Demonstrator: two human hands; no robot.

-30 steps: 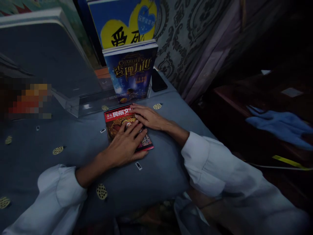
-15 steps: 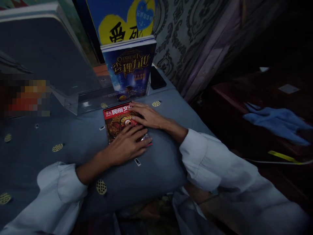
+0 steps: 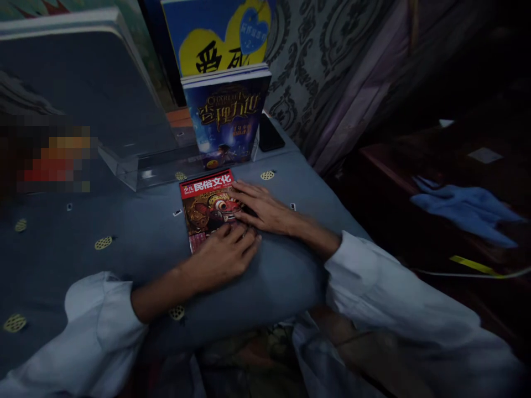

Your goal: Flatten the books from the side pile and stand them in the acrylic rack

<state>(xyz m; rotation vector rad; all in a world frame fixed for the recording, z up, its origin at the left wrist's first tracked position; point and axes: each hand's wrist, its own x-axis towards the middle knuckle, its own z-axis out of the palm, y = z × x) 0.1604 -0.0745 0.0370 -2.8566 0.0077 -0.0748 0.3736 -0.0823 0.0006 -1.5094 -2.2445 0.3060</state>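
A red-topped magazine with a mask picture lies flat on the blue-grey cloth-covered table. My left hand rests over its near edge, fingers curled down onto the lower corner. My right hand lies flat on the magazine's right side, fingers stretched out across the cover. Just behind the magazine a dark blue book stands upright, with a bigger blue and yellow book behind it.
A clear plastic stand sits to the left of the upright books. A black phone lies by the patterned curtain. To the right, past the table edge, a dark red surface holds a blue cloth and a yellow strip.
My left hand has slid back toward me off the cover's middle to its near edge, uncovering the mask picture. My right hand stays on the right side.
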